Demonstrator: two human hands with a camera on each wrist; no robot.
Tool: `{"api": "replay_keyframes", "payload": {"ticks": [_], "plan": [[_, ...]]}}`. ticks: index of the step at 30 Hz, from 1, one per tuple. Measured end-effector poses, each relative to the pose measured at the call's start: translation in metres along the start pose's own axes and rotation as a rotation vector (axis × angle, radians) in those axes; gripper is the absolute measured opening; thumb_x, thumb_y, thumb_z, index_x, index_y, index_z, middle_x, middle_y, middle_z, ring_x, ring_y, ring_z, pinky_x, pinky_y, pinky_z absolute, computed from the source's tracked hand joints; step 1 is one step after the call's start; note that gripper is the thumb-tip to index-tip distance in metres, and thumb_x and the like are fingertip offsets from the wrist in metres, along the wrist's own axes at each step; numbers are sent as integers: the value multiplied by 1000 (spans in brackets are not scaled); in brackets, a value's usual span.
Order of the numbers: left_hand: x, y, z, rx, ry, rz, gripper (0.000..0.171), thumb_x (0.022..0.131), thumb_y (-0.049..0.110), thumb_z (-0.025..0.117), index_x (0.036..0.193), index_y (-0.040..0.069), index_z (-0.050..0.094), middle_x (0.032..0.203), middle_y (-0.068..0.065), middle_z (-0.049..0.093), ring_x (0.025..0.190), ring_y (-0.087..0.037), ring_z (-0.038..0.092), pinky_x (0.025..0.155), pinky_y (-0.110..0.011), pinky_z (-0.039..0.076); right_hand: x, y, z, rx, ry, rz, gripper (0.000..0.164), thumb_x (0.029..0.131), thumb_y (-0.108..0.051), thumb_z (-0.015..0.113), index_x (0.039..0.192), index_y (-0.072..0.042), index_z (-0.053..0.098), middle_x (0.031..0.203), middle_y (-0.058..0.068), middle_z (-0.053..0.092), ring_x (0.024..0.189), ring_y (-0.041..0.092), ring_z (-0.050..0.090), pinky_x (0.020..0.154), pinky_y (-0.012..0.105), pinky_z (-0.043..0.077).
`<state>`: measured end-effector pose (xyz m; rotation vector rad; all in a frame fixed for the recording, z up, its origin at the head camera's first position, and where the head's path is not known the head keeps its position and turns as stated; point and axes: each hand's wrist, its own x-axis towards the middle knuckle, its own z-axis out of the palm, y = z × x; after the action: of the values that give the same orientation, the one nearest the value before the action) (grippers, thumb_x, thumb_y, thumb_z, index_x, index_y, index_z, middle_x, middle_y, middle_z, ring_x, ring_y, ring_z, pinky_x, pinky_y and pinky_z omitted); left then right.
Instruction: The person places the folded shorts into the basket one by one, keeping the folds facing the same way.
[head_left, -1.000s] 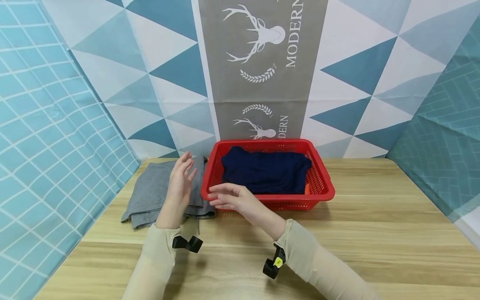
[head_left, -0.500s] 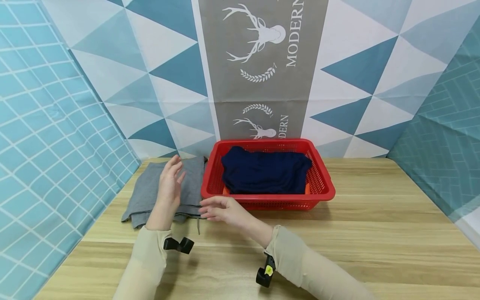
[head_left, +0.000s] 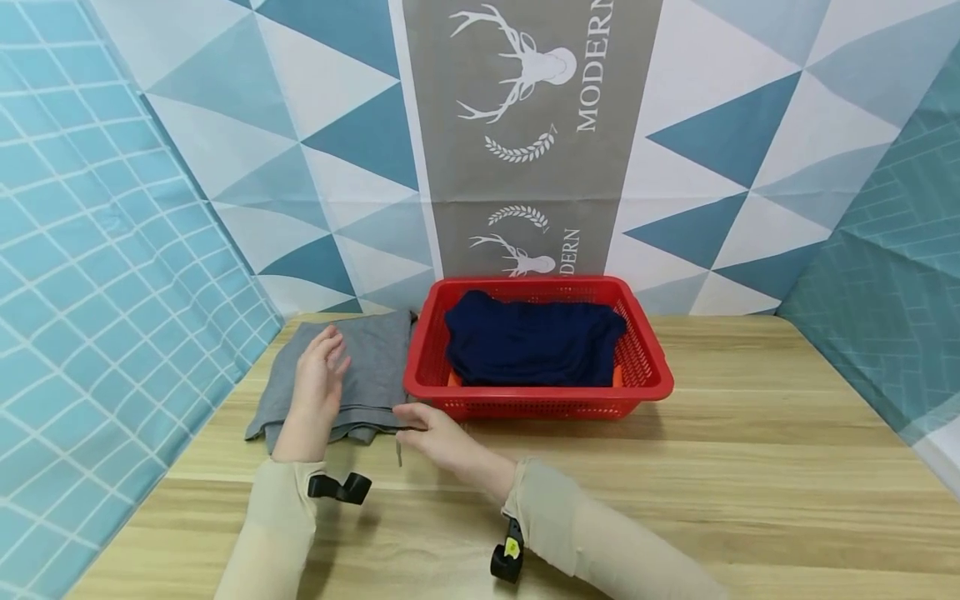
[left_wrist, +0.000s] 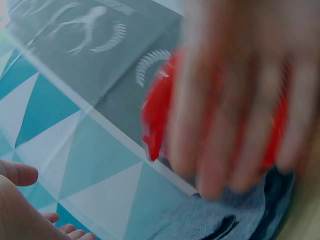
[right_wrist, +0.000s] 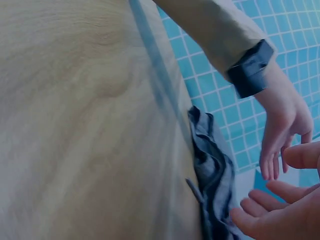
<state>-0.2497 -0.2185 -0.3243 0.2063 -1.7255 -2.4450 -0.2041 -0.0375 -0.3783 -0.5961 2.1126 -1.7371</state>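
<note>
A folded grey cloth garment [head_left: 371,358] with a thin drawstring end lies on the table, left of a red plastic basket [head_left: 540,393]. Over its left part hovers my left hand [head_left: 315,392], fingers loosely extended and holding nothing. My right hand [head_left: 446,437] is near the garment's front right corner, just in front of the basket, also holding nothing. In the right wrist view the garment's layered edge [right_wrist: 215,170] shows beside both hands, which appear apart from it. Inside the basket lies a folded navy blue cloth [head_left: 532,342].
Small orange bits [head_left: 617,377] peek out under the navy cloth in the basket. The wooden table [head_left: 750,467] extends to the right. A patterned backdrop [head_left: 525,167] stands behind the basket, and a blue tiled sheet [head_left: 112,250] rises on the left.
Both hands have moved left and lower in the head view, the left over the grey garment, the right from the basket's front rim toward the garment's corner. The basket and cloths stay put.
</note>
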Motion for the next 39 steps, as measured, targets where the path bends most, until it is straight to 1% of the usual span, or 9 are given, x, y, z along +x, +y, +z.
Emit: {"api": "replay_keyframes", "payload": {"ticks": [4, 9, 13, 18, 23, 28, 31, 34, 39], "plan": [[1, 2, -8, -29, -2, -70, 56, 97, 13, 33, 147, 15, 7, 153, 3, 3, 140, -12, 6, 113, -28, 10, 4, 7, 9, -54, 35, 43, 52, 88, -14, 56, 136, -4, 39, 139, 13, 40, 130, 30, 33, 103, 45, 31], [7, 0, -20, -16, 47, -96, 57, 97, 13, 35, 147, 17, 8, 153, 5, 5, 139, -12, 8, 113, -27, 10, 15, 11, 23, -88, 142, 82, 67, 81, -14, 60, 140, 0, 30, 146, 19, 26, 135, 33, 22, 107, 46, 23], [13, -5, -29, 36, 132, -73, 58, 96, 14, 36, 147, 17, 9, 153, 2, 5, 140, -13, 4, 113, -28, 7, 24, 14, 32, -121, 204, 97, 73, 77, -15, 64, 140, 1, 30, 146, 21, 23, 134, 37, 20, 108, 47, 22], [19, -12, -43, 109, 242, -16, 55, 96, 16, 36, 147, 19, 14, 153, 1, 8, 140, -17, -2, 113, -38, -3, 29, 12, 38, -161, 216, 132, 76, 76, -19, 66, 141, -1, 28, 148, 19, 20, 135, 40, 13, 108, 50, 19], [22, -16, -53, 189, 299, 14, 55, 95, 16, 38, 146, 17, 18, 153, -1, 9, 140, -19, 4, 113, -41, 3, 30, 10, 41, -193, 196, 136, 79, 78, -19, 65, 142, 0, 23, 150, 20, 11, 137, 38, 6, 110, 49, 13], [23, -21, -62, 319, 340, -34, 59, 93, 15, 37, 147, 14, 12, 153, -4, -3, 139, -24, -2, 113, -41, 10, 34, 11, 43, -212, 216, 144, 80, 79, -21, 66, 142, 1, 22, 148, 22, 15, 137, 37, 9, 110, 47, 16], [25, -25, -69, 413, 360, -90, 62, 92, 17, 40, 147, 13, 11, 152, -8, -9, 136, -31, -19, 113, -43, 5, 37, 12, 44, -232, 228, 158, 81, 79, -24, 66, 142, 1, 21, 146, 23, 21, 137, 35, 14, 109, 45, 19], [26, -27, -76, 549, 350, -122, 68, 91, 21, 43, 147, 9, 7, 152, -14, -7, 130, -38, -28, 109, -50, -8, 40, 13, 44, -249, 239, 165, 83, 79, -26, 66, 142, 2, 20, 145, 24, 23, 136, 35, 17, 108, 44, 22], [28, -27, -84, 811, 260, -196, 79, 90, 29, 43, 144, -1, -5, 148, -27, -7, 132, -46, -16, 105, -58, -10, 43, 14, 43, -225, 245, 181, 82, 80, -26, 65, 143, 0, 20, 145, 22, 24, 135, 33, 22, 107, 41, 27]]}}
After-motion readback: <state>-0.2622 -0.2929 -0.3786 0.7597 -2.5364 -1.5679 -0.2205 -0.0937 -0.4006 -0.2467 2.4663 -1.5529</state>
